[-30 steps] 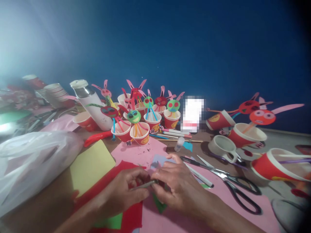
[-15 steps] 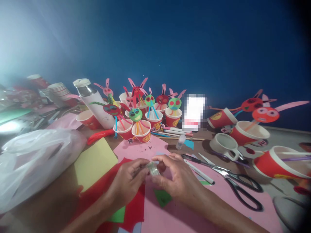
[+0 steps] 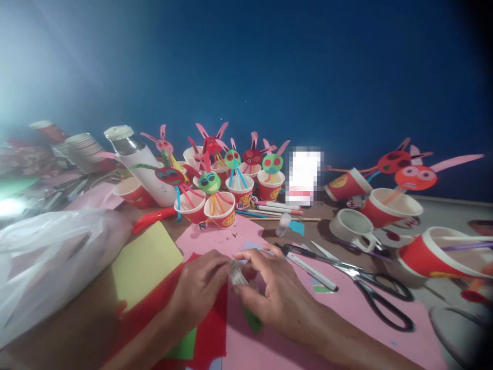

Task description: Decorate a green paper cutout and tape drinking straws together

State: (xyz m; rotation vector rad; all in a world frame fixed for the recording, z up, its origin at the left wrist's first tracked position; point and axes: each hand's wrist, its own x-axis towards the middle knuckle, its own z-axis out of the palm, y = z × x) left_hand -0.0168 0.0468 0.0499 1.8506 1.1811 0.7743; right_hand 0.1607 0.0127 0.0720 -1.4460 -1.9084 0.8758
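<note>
Between the fingers of my right hand (image 3: 271, 282) is a small clear roll (image 3: 238, 275), which looks like tape. My left hand (image 3: 200, 282) is closed in a pinch at the roll's left edge, where a tiny green bit shows at the fingertips. Both hands are over pink paper (image 3: 288, 339), with red paper (image 3: 211, 318) beneath the left one. A green paper piece (image 3: 252, 319) lies partly under my right hand. To the right are a white marker (image 3: 314, 272) and black-handled scissors (image 3: 358, 280), their blades open.
Paper cups with rabbit-faced figures (image 3: 219, 208) stand behind the hands. A white flask (image 3: 144, 169) leans at the left, near a plastic bag (image 3: 57, 262) and yellow paper (image 3: 146, 262). On the right are a mug (image 3: 352, 228) and a tipped red cup (image 3: 419, 257).
The view has shifted slightly, so things appear a little further left. The roll has turned between my fingers, and my right hand now covers more of the green paper piece.
</note>
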